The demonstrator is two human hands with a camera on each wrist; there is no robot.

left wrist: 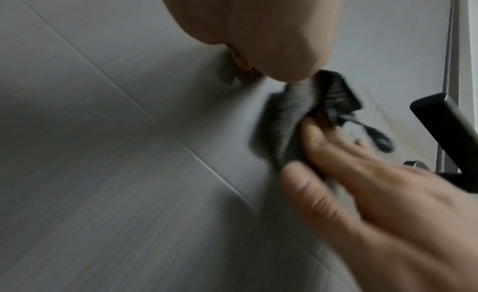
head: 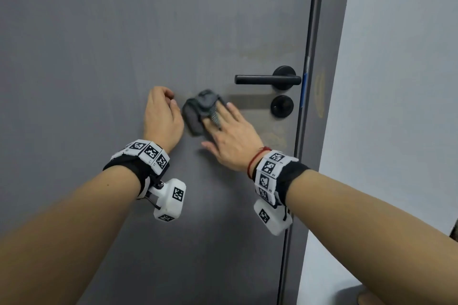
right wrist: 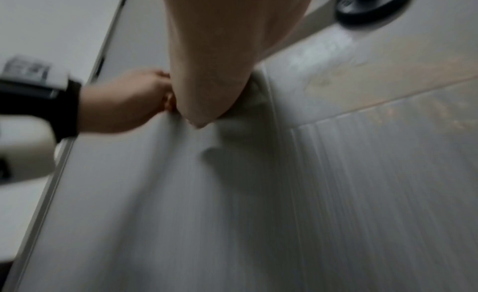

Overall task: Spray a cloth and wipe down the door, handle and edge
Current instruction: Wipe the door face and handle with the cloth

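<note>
The grey door [head: 99, 44] fills the view, with its black lever handle [head: 262, 80] at the right and a round black lock [head: 282, 106] below it. My right hand [head: 230, 136] lies flat with straight fingers on a bunched dark grey cloth [head: 195, 116] and presses it against the door, left of the lock. The left wrist view shows the cloth [left wrist: 289, 120] under those fingers [left wrist: 336, 149], next to the handle [left wrist: 444, 120]. My left hand [head: 162, 111] rests on the door just left of the cloth, fingers curled, holding nothing.
The door's dark edge strip [head: 307, 131] runs down the right side, with a pale wall [head: 396, 82] beyond it. Faint smudges [head: 272, 137] mark the panel below the lock. No spray bottle shows in any view.
</note>
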